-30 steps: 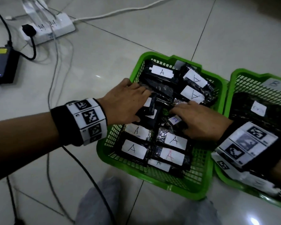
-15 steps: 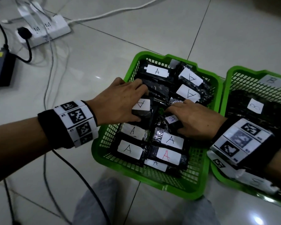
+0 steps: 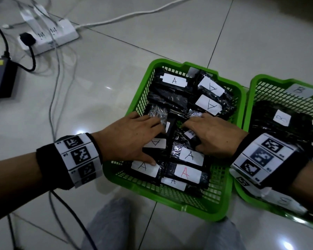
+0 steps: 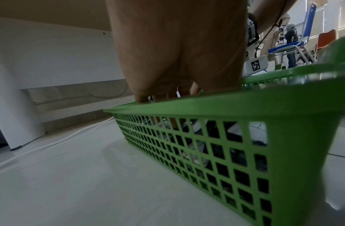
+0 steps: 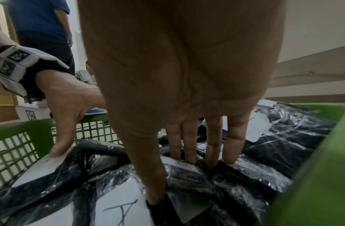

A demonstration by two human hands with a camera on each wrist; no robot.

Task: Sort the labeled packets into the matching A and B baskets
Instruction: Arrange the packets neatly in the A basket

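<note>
So both my hands are down in the A basket [image 3: 224, 210], which sits on the floor just left of the B basket [image 3: 249, 98]. My left hand [image 3: 132, 136] lies flat across the packets [image 3: 190, 156] near the basket's left wall, fingers straight and close together, thumb tip resting on the white label of a packet at the near-left corner. My right hand [image 3: 211, 134] is on the packets at the basket's middle; from the right wrist view its fingers [image 5: 189, 142] are straight with the tips pressed into the plastic, thumb pushed down beside another A label. Neither hand is actually gripping anything as far as I can see.

Why flat? My guess is I'm spreading and squashing the pile so the slippery bags sit level inside the rim and every label stays readable. Everything I can read in this basket says A, and the one label visible in the B basket says B, so the sorting looks mostly done.
</note>
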